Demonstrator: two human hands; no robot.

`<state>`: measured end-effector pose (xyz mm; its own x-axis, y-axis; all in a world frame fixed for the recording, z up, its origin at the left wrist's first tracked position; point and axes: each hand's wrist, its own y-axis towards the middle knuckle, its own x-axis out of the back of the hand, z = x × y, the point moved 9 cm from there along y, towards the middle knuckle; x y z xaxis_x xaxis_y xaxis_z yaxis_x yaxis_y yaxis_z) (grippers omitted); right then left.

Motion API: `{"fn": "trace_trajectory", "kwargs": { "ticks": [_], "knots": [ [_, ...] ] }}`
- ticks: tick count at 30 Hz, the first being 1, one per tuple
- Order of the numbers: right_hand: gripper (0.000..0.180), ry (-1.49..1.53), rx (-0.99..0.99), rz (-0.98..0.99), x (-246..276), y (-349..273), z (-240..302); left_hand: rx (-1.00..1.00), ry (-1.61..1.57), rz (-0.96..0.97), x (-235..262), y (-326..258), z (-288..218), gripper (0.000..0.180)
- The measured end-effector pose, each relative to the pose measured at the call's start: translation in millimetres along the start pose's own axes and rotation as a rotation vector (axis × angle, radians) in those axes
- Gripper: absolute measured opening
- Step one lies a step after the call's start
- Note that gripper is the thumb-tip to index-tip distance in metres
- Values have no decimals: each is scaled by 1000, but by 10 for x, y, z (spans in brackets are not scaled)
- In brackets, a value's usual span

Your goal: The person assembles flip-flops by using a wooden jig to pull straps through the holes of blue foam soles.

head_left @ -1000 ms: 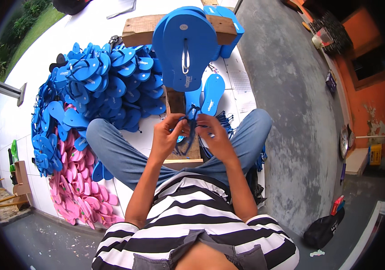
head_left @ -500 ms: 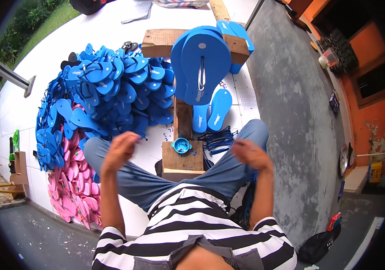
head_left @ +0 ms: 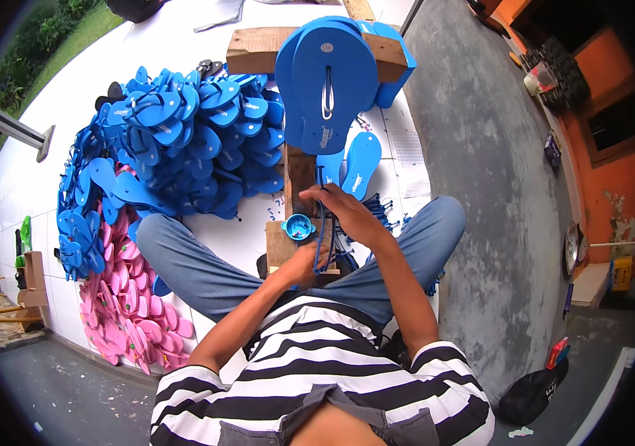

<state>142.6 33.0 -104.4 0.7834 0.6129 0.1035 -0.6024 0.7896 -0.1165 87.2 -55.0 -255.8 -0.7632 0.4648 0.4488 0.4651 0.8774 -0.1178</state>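
My right hand (head_left: 343,209) reaches in with its fingers stretched out at the upper part of a dark blue strap (head_left: 322,227), while my left hand (head_left: 310,260) is curled by its lower end — blur and overlap hide the contact, so I cannot tell whether either one pinches it. The strap runs just right of a small blue bowl (head_left: 299,227) on a wooden block (head_left: 276,251); farther off, blue soles (head_left: 332,74) overlap a wooden crossbar (head_left: 258,50) — blue sandals (head_left: 161,141) heap up on my left
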Motion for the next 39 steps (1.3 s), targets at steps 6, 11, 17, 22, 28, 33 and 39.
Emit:
{"fn": "trace_trajectory", "kwargs": {
  "ticks": [6, 11, 17, 22, 28, 33, 39],
  "knots": [
    [46, -235, 96, -117, 86, 44, 12, 12, -858, -164, 852, 25, -642, 24],
    [42, -10, 46, -59, -60, 180, 263, 0, -617, -54, 1214, 87, -1079, 25],
    [40, -404, 39, 96, -43, 189, 281, 164, -681, -232, 1750, 131, -725, 30],
    [36, -249, -14, 40, -54, 129, 114, 202, -752, -223, 1805, 163, -616, 40],
    [29, -36, -55, 21, -48, 122, -128, 144, -775, -199, 1792, 285, -644, 38],
    [25, -238, -107, -122, 166, 162, -175, 143, -798, -339, 1948, 255, -480, 35],
    [28, -214, 1, 22, -10, 163, -232, 152, -739, -380, 1926, 226, -502, 35]
  ]
}}
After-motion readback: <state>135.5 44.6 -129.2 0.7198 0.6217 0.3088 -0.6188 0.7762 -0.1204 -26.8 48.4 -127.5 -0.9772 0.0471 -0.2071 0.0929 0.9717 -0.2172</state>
